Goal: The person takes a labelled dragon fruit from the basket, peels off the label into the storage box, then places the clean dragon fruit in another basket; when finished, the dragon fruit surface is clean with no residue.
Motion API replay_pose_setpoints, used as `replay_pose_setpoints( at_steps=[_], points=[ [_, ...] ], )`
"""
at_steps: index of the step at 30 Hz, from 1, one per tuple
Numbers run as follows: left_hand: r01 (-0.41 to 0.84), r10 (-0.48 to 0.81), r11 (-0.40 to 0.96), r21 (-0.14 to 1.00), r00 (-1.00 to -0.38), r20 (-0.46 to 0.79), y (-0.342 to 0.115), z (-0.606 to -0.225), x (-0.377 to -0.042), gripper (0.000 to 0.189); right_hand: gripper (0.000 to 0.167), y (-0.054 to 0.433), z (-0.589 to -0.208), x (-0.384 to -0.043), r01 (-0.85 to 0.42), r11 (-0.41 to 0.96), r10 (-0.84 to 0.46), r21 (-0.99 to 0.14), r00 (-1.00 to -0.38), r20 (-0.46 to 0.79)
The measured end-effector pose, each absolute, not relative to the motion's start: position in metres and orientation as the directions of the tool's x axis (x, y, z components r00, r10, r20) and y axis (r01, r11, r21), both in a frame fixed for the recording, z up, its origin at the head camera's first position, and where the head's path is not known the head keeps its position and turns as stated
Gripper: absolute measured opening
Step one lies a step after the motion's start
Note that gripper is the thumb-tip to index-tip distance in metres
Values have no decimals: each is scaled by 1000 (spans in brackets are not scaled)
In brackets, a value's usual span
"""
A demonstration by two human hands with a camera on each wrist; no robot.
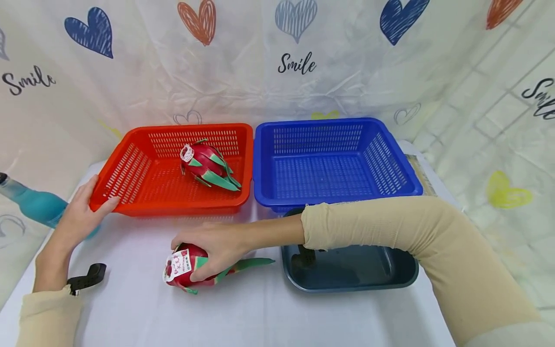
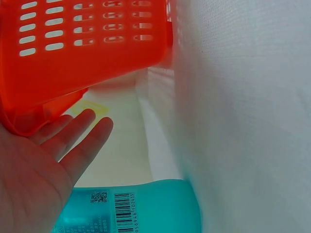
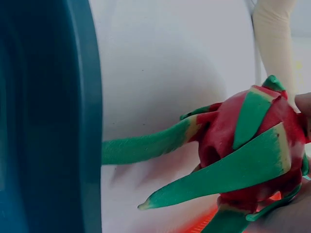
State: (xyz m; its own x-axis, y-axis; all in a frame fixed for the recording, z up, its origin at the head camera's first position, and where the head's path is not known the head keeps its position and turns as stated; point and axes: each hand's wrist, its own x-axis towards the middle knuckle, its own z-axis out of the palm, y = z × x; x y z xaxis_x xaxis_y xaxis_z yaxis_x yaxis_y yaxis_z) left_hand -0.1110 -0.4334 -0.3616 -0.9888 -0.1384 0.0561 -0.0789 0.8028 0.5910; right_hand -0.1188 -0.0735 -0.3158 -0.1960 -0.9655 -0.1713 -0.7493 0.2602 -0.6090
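My right hand grips a red dragon fruit with green scales and a white label. The fruit lies low over the white table in front of the red basket, its long green tip toward the right. In the right wrist view the dragon fruit shows its green scales, my fingers at its edge. At the basket's near left corner my left hand touches the rim, thumb along the front and fingers up the side. The left wrist view shows those fingers straight and spread. Another dragon fruit lies in the red basket.
A blue basket stands right of the red one. Nearer to me is a dark teal tub, partly under my right forearm. A bottle of blue-green liquid stands left of my left hand. Behind hangs a printed cloth.
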Motion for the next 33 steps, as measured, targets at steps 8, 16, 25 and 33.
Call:
replay_pose_setpoints(
  at_steps=[8,16,25,33],
  points=[
    [-88,-148,807,584,-987,56,-434,-360,-110,91,54,-70,-314,-122,-752,268,-963,-603,-229,-143],
    [-95,-149,804,587,-988,45,-432,-358,-109,93,56,-66,-319,-124,-754,287,-957,-590,-255,-140],
    [-86,-143,806,586,-988,52,-432,-362,-108,92,60,-62,-325,-132,-730,323,-946,-603,-271,-178],
    [-88,-145,808,582,-988,52,-431,-361,-111,92,69,-60,-325,-140,-648,387,-922,-656,-283,-265]
  ],
)
